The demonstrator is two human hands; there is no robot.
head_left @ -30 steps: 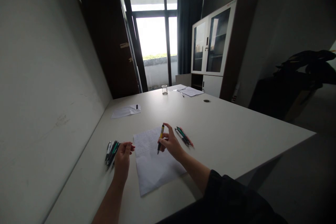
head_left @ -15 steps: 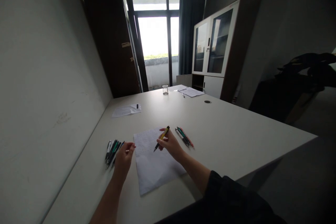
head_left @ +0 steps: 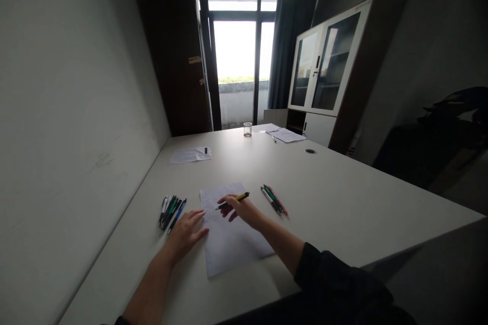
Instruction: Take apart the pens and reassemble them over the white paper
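My right hand (head_left: 241, 209) is closed around a yellow and black pen (head_left: 241, 196), its tip pointing left over the upper part of a sheet of paper (head_left: 232, 249). Rows of handwriting cover the top of the sheet; the lower part is blank. My left hand (head_left: 187, 233) lies open with its fingers stretched, the fingertips at the sheet's left edge. Beyond it to the left sits a bunch of several pens (head_left: 168, 213), with a blue pen (head_left: 177, 216) on its right side. A smaller group of pens (head_left: 274, 200), green, dark and red-pink, rests right of the sheet.
A white table (head_left: 335, 203) fills the middle, with a wall (head_left: 76, 137) along its left. Farther back are a bagged paper (head_left: 190, 155), a clear glass (head_left: 247, 130), stacked papers (head_left: 287, 135) and a round cable hole (head_left: 310, 151). A glass-door cabinet (head_left: 331, 66) stands behind.
My left hand has gone from pinched fingers to spread fingers at the paper's edge. In my right hand the pen has tilted flatter and its tip has moved up and left. The view has shifted slightly.
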